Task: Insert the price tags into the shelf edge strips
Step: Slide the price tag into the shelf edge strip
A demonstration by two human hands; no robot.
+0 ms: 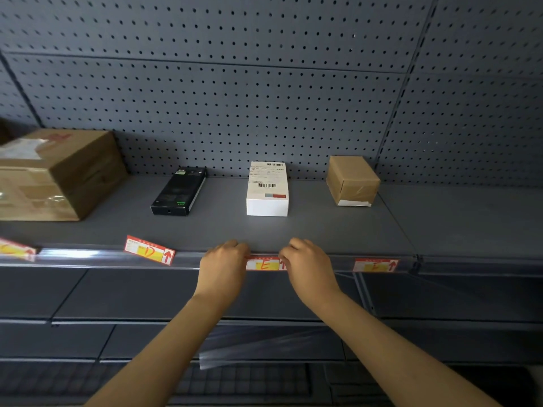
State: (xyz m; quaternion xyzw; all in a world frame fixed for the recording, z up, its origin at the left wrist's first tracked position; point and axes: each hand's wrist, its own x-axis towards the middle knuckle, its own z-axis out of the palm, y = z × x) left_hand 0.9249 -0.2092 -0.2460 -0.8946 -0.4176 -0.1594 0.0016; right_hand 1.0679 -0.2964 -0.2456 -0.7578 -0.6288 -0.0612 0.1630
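A red and yellow price tag marked E [264,264] sits in the clear shelf edge strip [88,255], below the white box. My left hand [224,268] pinches its left end and my right hand [308,267] pinches its right end, fingers curled over the strip's top. A tag marked D [149,249] lies tilted on the shelf's front edge to the left, half out of the strip. Another tag [376,265] sits in the strip to the right. One more tag [16,249] shows at the far left edge.
On the grey shelf [323,230] stand a large cardboard box [55,174], a black box [178,190], a white labelled box [267,189] and a small brown box [352,180]. Perforated back panel [235,98] behind. Lower shelves [117,298] run below my forearms.
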